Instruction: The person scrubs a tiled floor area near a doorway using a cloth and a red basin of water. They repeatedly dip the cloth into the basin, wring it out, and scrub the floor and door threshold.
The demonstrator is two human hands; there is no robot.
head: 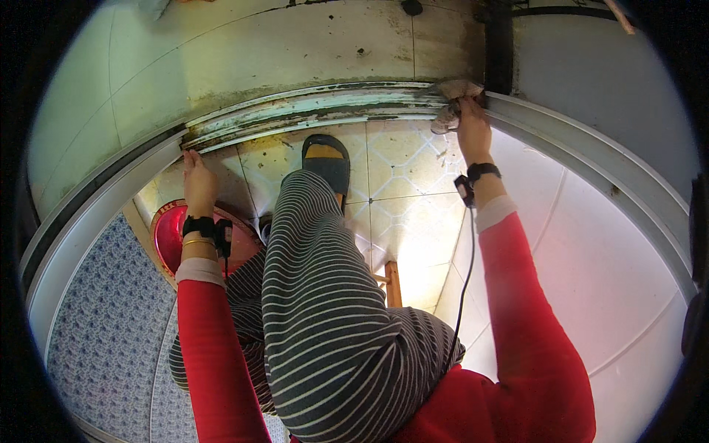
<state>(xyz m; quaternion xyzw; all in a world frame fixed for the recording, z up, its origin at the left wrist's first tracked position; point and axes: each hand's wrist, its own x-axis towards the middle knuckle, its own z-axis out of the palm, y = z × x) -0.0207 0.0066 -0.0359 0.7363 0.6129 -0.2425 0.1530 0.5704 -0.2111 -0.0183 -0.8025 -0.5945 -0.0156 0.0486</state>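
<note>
My right hand (pixel 474 128) grips a soiled cloth (pixel 458 88) at the right end of a metal sliding-door track (pixel 310 104). Part of the cloth hangs over the near edge of the track, and part is bunched against the door jamb. Dark grime lines the track's grooves. At the track's left end, my left hand (pixel 199 180) rests its fingertips near the foot of the left frame post (pixel 160 156); it holds nothing that I can see. Both wrists wear black straps with small devices.
A red basin (pixel 166 235) stands under my left forearm. My slippered foot (pixel 325 160) is on the tiled floor (pixel 410 166), just inside the track. Part of a wooden stool (pixel 393 283) shows beside my leg. A cable (pixel 467 288) hangs from my right wrist. Dirt spots the floor (pixel 310 47) beyond.
</note>
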